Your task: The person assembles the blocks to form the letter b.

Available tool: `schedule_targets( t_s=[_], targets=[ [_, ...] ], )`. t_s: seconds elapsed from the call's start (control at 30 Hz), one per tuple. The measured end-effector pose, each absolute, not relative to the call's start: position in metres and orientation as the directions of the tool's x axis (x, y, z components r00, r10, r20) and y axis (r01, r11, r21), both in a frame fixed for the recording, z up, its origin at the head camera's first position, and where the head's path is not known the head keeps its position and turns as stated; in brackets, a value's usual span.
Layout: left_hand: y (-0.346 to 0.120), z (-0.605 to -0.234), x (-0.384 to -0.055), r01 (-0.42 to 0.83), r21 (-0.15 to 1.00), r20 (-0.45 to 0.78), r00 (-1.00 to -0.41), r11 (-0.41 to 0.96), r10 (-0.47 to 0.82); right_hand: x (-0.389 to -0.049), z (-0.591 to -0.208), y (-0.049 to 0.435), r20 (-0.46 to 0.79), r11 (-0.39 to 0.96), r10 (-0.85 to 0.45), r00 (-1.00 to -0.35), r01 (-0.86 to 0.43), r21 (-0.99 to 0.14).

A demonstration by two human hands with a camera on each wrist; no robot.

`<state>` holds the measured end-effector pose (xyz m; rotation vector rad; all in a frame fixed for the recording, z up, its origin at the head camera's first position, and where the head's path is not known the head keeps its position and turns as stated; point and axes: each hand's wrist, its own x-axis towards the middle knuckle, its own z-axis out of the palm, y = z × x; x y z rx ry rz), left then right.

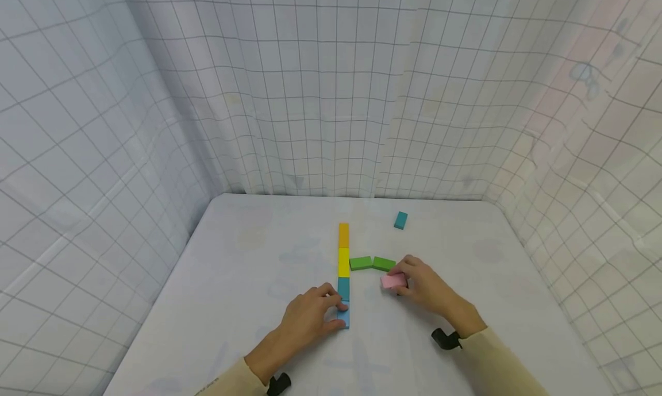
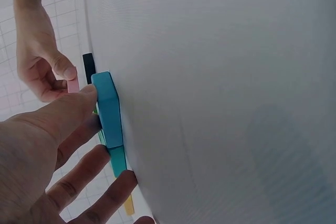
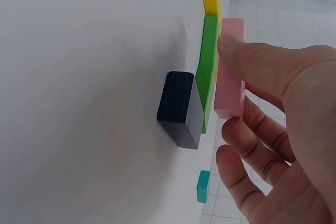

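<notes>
My left hand (image 1: 312, 315) pinches a light blue block (image 1: 344, 318) between thumb and fingers, at the near end of a straight row. Beyond it in that row come a teal block (image 1: 343, 289), a yellow block (image 1: 343, 262) and an orange block (image 1: 343, 235). Held above the table by the thumb and fingers of my right hand (image 1: 426, 287) is a pink block (image 1: 392, 281). A black block (image 3: 176, 98) rests on the table near it in the right wrist view, mostly hidden by that hand from the head. Two green blocks (image 1: 360, 263) extend rightward from the yellow one.
Another teal block (image 1: 400, 220) lies alone toward the back right of the white table (image 1: 269, 241). Grid-patterned curtains (image 1: 331, 97) enclose the back and both sides. Each wrist carries a black camera mount (image 1: 446, 339).
</notes>
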<state>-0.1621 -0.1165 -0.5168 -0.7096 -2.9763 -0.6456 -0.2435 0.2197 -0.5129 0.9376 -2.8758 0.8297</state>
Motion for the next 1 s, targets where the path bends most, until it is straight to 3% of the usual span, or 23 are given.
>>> schedule_targets(
  t_s=[0.23, 1.0],
  targets=[
    [-0.115, -0.516, -0.163, 0.430, 0.388, 0.094, -0.898, 0.815, 0.429, -0.238, -0.512, 0.210, 0.142, 0.691, -0.576, -0.805, -0.572, -0.441],
    [-0.114, -0.512, -0.163, 0.417, 0.378, 0.064, -0.902, 0.827, 0.426, -0.219, -0.523, 0.173, 0.033, 0.654, -0.661, -0.749, -0.597, -0.465]
  ],
)
